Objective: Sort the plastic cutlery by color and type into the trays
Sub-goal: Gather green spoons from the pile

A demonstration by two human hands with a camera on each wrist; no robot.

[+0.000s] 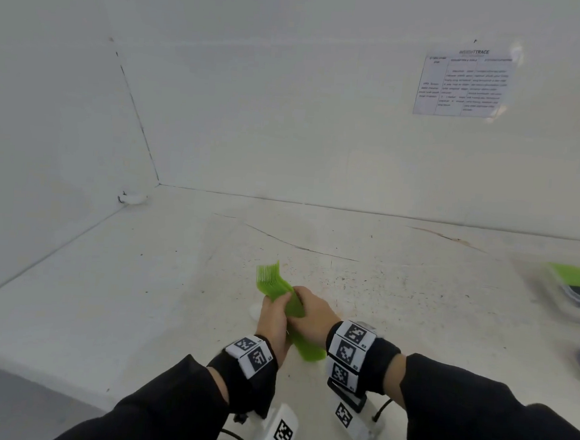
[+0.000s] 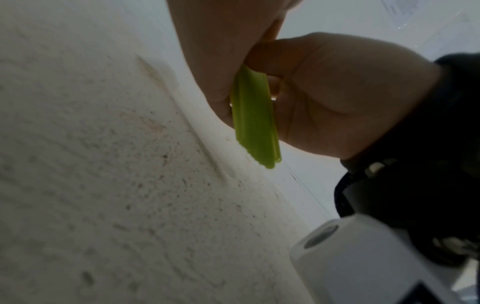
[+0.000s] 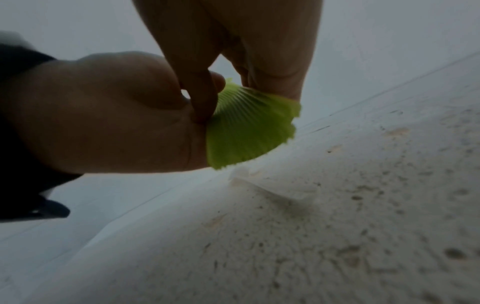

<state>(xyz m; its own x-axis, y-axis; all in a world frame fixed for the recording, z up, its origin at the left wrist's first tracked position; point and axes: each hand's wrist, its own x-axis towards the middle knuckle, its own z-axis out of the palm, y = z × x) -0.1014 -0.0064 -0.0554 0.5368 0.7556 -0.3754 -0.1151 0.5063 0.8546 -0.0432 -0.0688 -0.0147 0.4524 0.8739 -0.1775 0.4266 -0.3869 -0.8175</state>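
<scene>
My fingers (image 1: 288, 297) of both hands curled round stack of green forks (image 1: 291, 309), left hand (image 1: 273, 321) under, right hand (image 1: 313, 312) over mid-handles. Stack held just above surface (image 1: 139, 295), tines fanned far end, handle ends splayed near me. Judge: light, stiff thin plastic, smooth and slippery, apt to slide apart; squeeze at handle middle. Tray (image 1: 578, 302) with green pieces far right, blurred. Surface white, speckled, scratched.

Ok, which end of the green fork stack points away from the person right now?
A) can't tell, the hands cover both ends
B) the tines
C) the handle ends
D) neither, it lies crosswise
B: in the head view the green fork stack, gripped by the left hand and right hand, shows its tines at the far end and its handles toward the person.
</scene>
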